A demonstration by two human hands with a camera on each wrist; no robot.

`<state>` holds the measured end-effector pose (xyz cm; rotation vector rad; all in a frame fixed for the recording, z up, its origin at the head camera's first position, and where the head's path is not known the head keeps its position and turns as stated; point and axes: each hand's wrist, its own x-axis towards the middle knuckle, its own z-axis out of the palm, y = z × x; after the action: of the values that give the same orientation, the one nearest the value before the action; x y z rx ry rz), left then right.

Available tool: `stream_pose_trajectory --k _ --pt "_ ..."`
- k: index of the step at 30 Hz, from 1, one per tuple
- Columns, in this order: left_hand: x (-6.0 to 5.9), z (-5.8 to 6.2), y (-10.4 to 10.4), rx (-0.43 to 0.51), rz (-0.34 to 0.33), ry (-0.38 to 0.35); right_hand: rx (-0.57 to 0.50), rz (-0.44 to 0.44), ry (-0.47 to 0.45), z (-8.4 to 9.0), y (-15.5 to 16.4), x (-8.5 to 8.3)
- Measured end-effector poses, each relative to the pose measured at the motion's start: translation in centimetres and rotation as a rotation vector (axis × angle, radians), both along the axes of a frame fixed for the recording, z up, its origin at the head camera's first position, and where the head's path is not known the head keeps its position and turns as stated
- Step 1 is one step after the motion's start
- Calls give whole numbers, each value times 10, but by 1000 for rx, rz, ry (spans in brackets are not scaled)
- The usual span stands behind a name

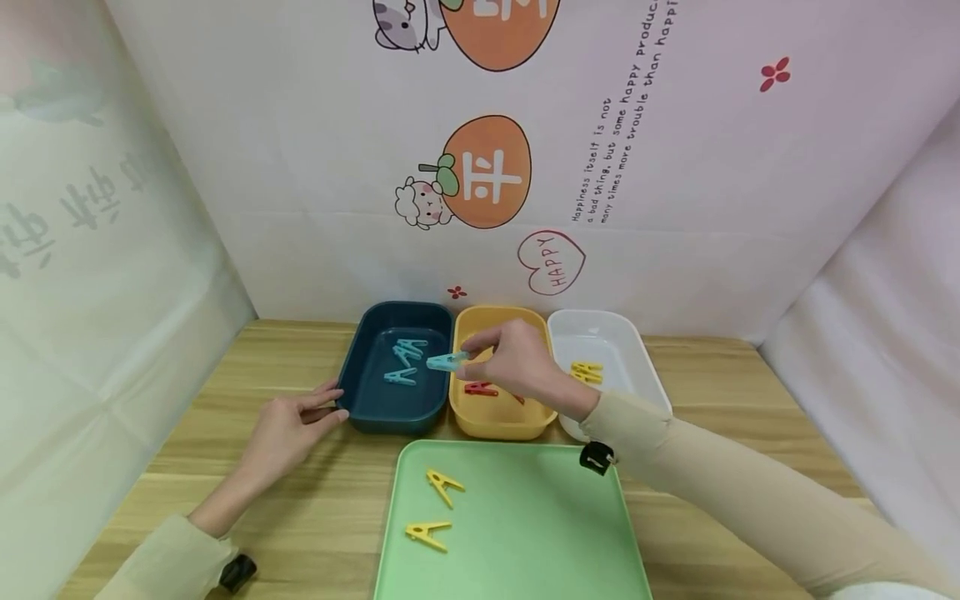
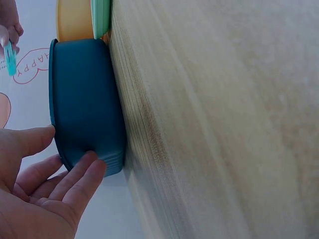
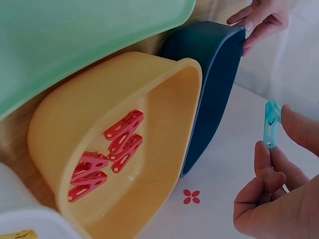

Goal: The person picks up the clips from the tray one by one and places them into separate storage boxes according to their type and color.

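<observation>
Right hand (image 1: pixel 517 362) pinching teal clothespin (image 1: pixel 447 362) between thumb and fingertip, held above the seam of blue bin (image 1: pixel 360 392) and yellow bin (image 1: pixel 498 425). Left hand (image 1: pixel 288 425) spread, fingers straight, touching blue bin's near left corner. Teal pins (image 1: pixel 405 362) lying in blue bin, red pins (image 3: pixel 112 154) in yellow bin, yellow pins (image 1: pixel 587 372) in white bin (image 1: pixel 630 350). Two yellow clothespins (image 1: pixel 435 508) lying on green tray (image 1: pixel 540 533) on wooden counter (image 1: pixel 315 517).
</observation>
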<state>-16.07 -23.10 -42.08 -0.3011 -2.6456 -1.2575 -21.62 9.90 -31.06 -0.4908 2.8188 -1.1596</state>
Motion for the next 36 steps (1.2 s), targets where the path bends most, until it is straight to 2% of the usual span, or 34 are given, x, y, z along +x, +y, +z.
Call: stream_pose_trajectory --k 8,17,22,28,36 --pt "-1 -2 -1 7 1 -9 38 3 -40 -6 -25 -18" --pt "-2 -2 -2 13 -2 -7 -2 62 -40 -13 -48 -41" --pt "-3 -1 -2 13 -5 -10 -8 55 -34 -16 -59 -47" --pt "-3 -1 -2 21 -11 2 35 81 -31 -21 -73 -49" --pt "-4 -3 -3 12 -12 5 83 68 -33 -36 -87 -47"
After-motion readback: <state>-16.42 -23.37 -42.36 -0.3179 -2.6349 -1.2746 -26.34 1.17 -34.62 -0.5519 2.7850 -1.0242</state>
